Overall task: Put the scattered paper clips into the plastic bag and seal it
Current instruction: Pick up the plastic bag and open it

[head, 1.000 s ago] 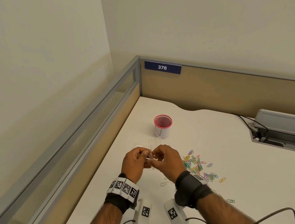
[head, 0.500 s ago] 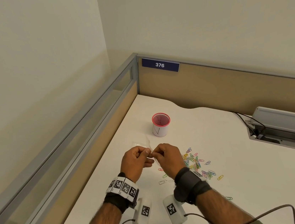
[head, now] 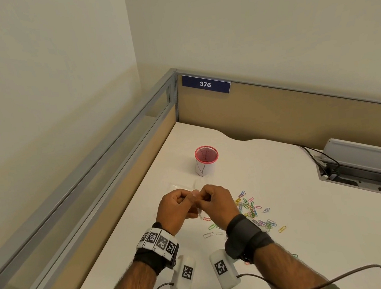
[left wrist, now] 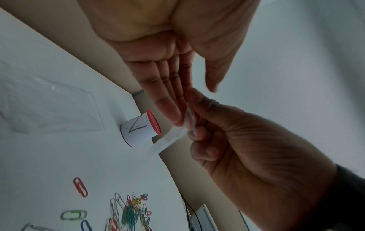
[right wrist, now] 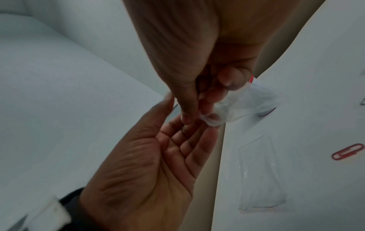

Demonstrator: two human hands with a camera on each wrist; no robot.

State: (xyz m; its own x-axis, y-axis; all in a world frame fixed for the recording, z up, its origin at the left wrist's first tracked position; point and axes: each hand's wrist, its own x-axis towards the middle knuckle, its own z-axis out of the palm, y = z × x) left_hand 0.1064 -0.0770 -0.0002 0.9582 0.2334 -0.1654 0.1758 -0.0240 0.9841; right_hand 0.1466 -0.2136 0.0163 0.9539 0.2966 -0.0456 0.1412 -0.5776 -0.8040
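White digits "376" stand on a dark blue rectangular sign [head: 206,84] fixed to the tan partition at the far corner of the white worktop [head: 323,200]. A small white cylindrical cup with a red mesh rim [head: 205,160] stands upright beyond the hands; a dark hand-drawn mark, perhaps a letter, is on its side, too unclear to read with certainty. Square black-and-white coded markers sit on the wrist bands and on the two white camera units below the wrists.

A spare flat clear plastic sleeve [right wrist: 260,176] lies on the worktop near the cup, left of the hands. A grey cable tray with black cords [head: 367,165] sits in the worktop at the far right. Scattered coloured paper clips [head: 253,211] lie in a loose heap just right of the right hand, with a few single ones nearer the person, among them one large red paper clip [left wrist: 80,187].

Both hands meet above the worktop, holding the small clear plastic bag [left wrist: 171,137] between them in the air. The left hand [head: 177,209] pinches one edge between thumb and nearly straight fingers. The right hand [head: 217,203] has curled fingers pinching the other edge. The bag hangs crumpled below the fingertips; whether its mouth is parted cannot be told.
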